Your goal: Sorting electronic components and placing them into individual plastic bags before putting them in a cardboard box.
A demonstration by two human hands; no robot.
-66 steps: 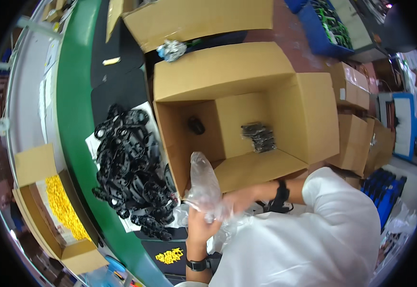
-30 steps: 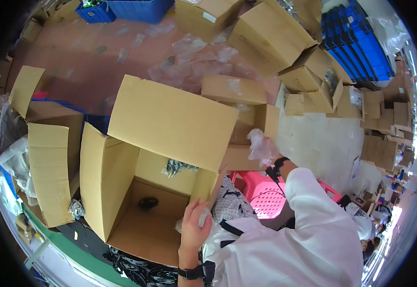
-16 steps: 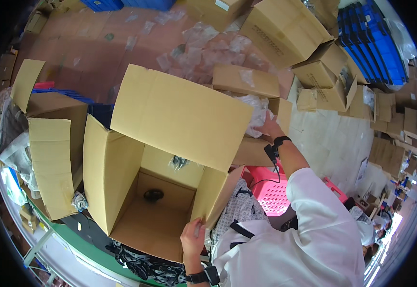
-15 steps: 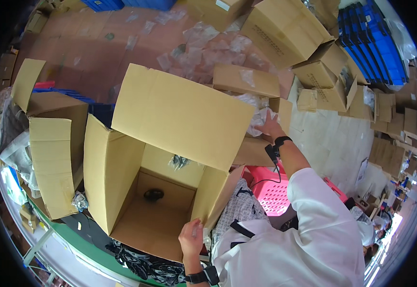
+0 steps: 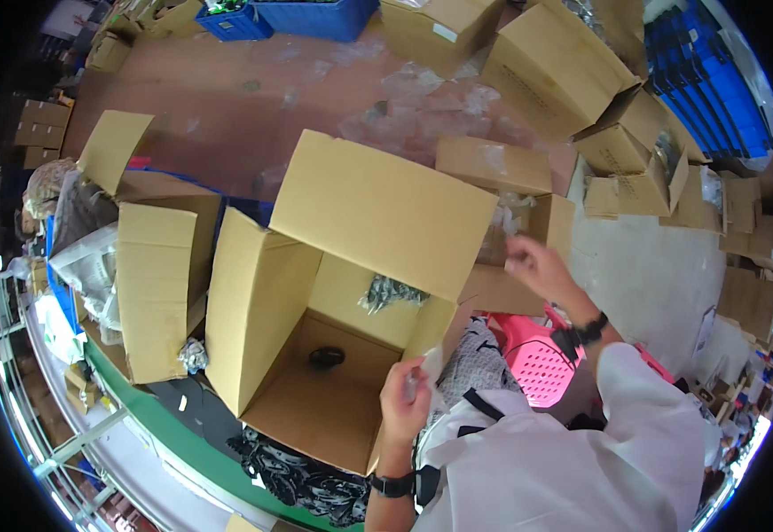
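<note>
A large open cardboard box (image 5: 253,310) stands in front of me with its flaps up. On its bottom lies a small black part (image 5: 326,357), and a bundle of dark parts (image 5: 391,291) sits against its back wall. My left hand (image 5: 407,401) is at the box's right wall, fingers curled; a small pale thing shows at its fingertips. My right hand (image 5: 533,263) is stretched out to the right with fingers apart, just short of a smaller cardboard box (image 5: 493,167) that holds crumpled clear plastic bags (image 5: 512,215).
A pink plastic basket (image 5: 537,363) stands below my right arm. Black parts (image 5: 289,474) lie heaped on the green-edged table (image 5: 156,426). Several open cardboard boxes (image 5: 156,284) surround me. Clear bags (image 5: 422,97) litter the red floor, and blue crates (image 5: 315,13) stand far back.
My view swung from the table to the right. My right hand carried a crumpled clear bag to the smaller box, let it go and is now drawn back empty.
</note>
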